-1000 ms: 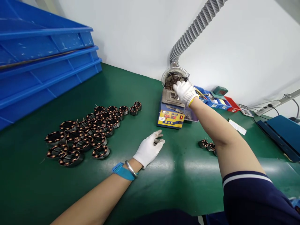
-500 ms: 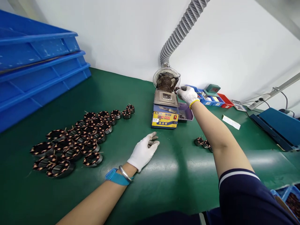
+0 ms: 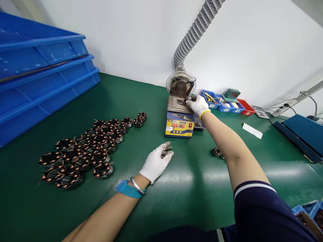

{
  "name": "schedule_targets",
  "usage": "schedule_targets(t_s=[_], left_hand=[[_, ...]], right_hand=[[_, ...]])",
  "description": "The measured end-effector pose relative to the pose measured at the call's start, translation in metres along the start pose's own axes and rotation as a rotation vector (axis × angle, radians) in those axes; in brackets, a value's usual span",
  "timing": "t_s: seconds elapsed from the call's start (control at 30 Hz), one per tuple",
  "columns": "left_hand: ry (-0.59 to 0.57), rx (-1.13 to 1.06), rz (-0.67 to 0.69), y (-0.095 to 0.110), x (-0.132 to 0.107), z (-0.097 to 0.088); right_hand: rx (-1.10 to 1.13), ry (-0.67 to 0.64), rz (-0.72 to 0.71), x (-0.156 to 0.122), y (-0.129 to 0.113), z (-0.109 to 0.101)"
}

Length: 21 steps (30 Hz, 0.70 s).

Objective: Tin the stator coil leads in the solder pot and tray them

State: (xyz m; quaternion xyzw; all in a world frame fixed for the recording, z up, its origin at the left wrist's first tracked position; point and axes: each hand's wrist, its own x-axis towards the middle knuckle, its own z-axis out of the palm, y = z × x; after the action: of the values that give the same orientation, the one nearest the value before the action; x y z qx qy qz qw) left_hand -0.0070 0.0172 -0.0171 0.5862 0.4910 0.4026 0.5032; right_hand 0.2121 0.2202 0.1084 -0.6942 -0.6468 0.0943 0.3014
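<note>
My right hand (image 3: 197, 104), in a white glove with a yellow cuff, grips a small wire-wound motor stator (image 3: 186, 100). The stator is over the right part of the top plate of a solder pot (image 3: 179, 117), beside the pot's square opening (image 3: 180, 102). Whether it touches the solder I cannot tell. My left hand (image 3: 156, 161), gloved too, rests on the green table in front of the pot, thumb and fingers slightly apart around nothing. Several copper-wound stators (image 3: 98, 138) stand grouped to its left. Another stator (image 3: 216, 152) sits beneath my right forearm, with one more partly hidden behind it.
A round fan (image 3: 181, 88) on a grey duct (image 3: 195, 32) rises behind the pot. Blue crates (image 3: 45, 75) are stacked at left. Small blue bins (image 3: 224, 107), a red bin (image 3: 246, 108) and a paper slip (image 3: 252, 130) lie to the right. A purple tray (image 3: 202, 125) adjoins the pot.
My right hand has brought the stator left and slightly down, from the pot's right back corner to over its top plate. My left hand stays in place; the view has shifted slightly.
</note>
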Motion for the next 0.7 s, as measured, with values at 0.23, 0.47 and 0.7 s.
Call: schedule_targets(t_s=[0.23,0.47,0.7], left_hand=[[0.002,0.019,0.008,-0.0003,0.0011,0.0003],[0.001,0.013,0.008,-0.0041,0.0015,0.0003],[0.000,-0.015,-0.003,0.0005,0.0007,0.0005]], right_hand=[[0.007,-0.003,0.015,-0.0011,-0.0010,-0.0010],[0.114,0.018,0.017,0.0014,-0.0023,-0.0046],[0.093,0.014,0.062,-0.0044,-0.0019,-0.0029]])
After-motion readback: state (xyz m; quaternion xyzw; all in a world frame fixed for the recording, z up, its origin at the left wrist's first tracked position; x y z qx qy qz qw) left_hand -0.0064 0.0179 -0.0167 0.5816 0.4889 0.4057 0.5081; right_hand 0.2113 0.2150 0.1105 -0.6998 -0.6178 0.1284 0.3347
